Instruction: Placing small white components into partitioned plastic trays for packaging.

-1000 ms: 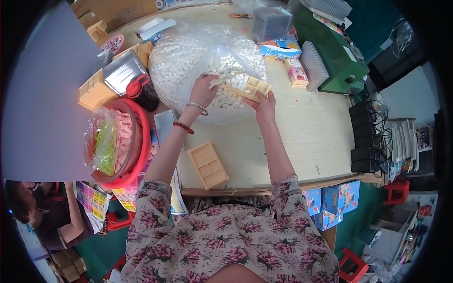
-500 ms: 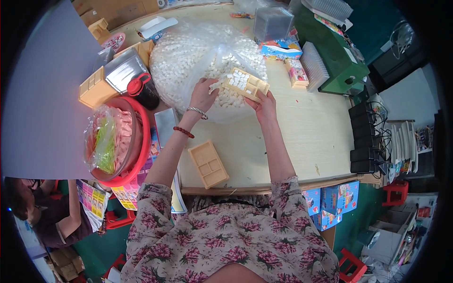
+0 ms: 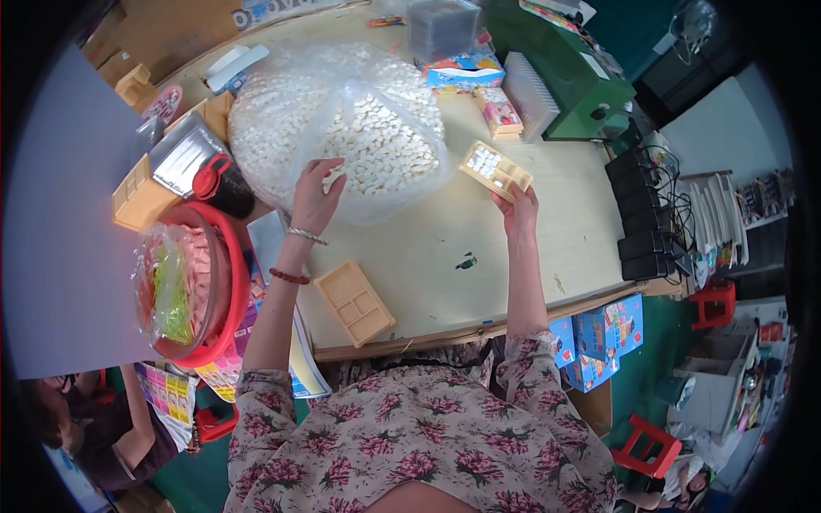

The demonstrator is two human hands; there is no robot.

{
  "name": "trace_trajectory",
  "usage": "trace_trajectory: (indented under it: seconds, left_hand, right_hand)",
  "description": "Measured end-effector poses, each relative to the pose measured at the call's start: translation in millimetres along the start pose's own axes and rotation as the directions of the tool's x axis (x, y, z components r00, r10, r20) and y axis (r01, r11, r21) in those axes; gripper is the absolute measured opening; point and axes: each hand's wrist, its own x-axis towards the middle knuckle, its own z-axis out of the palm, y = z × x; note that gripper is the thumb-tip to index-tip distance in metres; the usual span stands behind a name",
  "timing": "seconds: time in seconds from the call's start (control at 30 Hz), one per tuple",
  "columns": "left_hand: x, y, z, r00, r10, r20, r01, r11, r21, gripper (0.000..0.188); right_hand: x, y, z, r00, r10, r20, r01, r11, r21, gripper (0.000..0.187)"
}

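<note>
My right hand (image 3: 519, 212) grips the near end of a cream divided tray (image 3: 510, 175), held above the table to the right of a big clear bag (image 3: 274, 128). Small white pieces (image 3: 486, 160) fill the tray's far compartment; the smaller compartments near my fingers look bare. Over the bag's near edge, my left hand (image 3: 316, 198) has bent fingers, with thumb and fingertips apart and nothing visible between them. Heaps of white pieces (image 3: 372, 141) show inside the bag. A second cream tray (image 3: 354, 303), with its compartments bare, lies on the table nearer to me.
On the left stand a red basin (image 3: 235, 299) with plastic-wrapped items and a dark bottle (image 3: 224, 184) with a red lid. Small boxes (image 3: 498, 111), a clear case (image 3: 443, 30) and a green box (image 3: 564, 77) line the back right. Black devices with cables (image 3: 641, 214) edge the right.
My right hand has carried the tray to the right, away from the bag's mouth. My left hand has parted from the tray and stays over the bag's near side. The view has shifted.
</note>
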Motion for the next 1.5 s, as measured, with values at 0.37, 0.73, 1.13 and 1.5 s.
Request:
trace_trajectory:
  seconds: [0.37, 0.73, 1.13, 1.5]
  left_hand:
    - [-10.3, 16.2, -6.5, 0.999, 0.005, 0.038, -0.004, 1.000, -0.027, 0.025]
    - [-17.4, 11.2, -11.0, 0.999, -0.024, 0.037, 0.026, 0.998, -0.062, 0.024]
    - [-24.1, 15.1, -26.9, 0.999, 0.021, -0.046, -0.021, 1.000, -0.016, 0.021]
    - [-51.5, 28.2, -37.7, 0.999, -0.026, -0.038, 0.023, 0.997, -0.079, 0.020]
  right_hand:
    - [46.8, -3.6, -34.0, 0.975, -0.088, -0.204, 0.014, 0.941, -0.338, 0.031]
    - [34.5, -18.5, -54.6, 0.956, -0.271, -0.109, -0.144, -0.112, -0.983, 0.042]
    - [16.5, -19.4, -33.6, 0.941, -0.329, -0.084, -0.151, -0.183, -0.972, 0.034]
    - [45.8, -5.3, -16.3, 0.924, -0.328, 0.197, 0.144, -0.180, -0.973, 0.017]
